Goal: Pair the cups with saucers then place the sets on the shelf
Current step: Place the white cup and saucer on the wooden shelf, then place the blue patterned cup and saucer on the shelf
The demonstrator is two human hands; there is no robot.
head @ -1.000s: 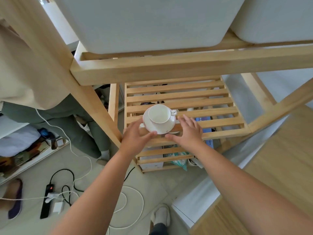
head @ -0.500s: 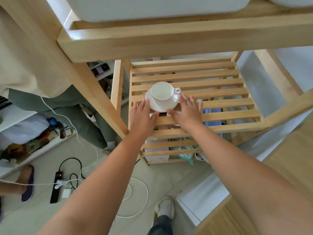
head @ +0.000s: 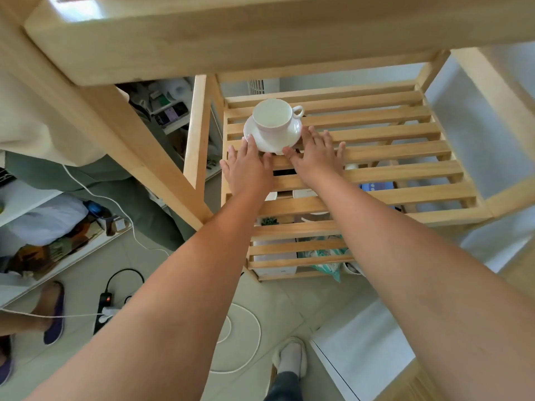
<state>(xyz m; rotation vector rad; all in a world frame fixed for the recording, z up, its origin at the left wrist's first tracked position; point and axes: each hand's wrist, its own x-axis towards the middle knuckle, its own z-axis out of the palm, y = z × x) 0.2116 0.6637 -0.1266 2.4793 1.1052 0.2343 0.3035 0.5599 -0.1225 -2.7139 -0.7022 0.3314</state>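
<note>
White cup [head: 273,117] sits upright in white saucer [head: 272,134], handle at about 2 o'clock, empty inside. The set rests on the slatted wooden shelf [head: 376,134], toward its far left part, across the second to fourth slats from the back. Left hand [head: 249,166] lies palm down, fingers spread and flat, fingertips touching the saucer rim at about 8 o'clock; not gripping anything. Right hand [head: 315,157] also palm down, fingers splayed on the slats, thumb tip against the saucer rim near 5 o'clock, other fingers just beside the rim at 3 o'clock; holding nothing. Both forearms reach in from 6 o'clock, bare. A thick wooden beam [head: 231,36] of the upper tier crosses the top of view, with a slanted post [head: 139,157] running down toward 7 o'clock. Below the shelf, a lower slatted tier [head: 289,250] with boxes and a teal bag showing through the gaps, contents unclear. On the tiled floor: black power strip [head: 102,311] with red light at 8 o'clock, white cable [head: 249,342] looped near 6 o'clock, the person's slippered foot [head: 291,355] beside it. Another person's purple shoe [head: 55,314] at 9 o'clock, low white shelving [head: 58,227] with clutter behind it.
</note>
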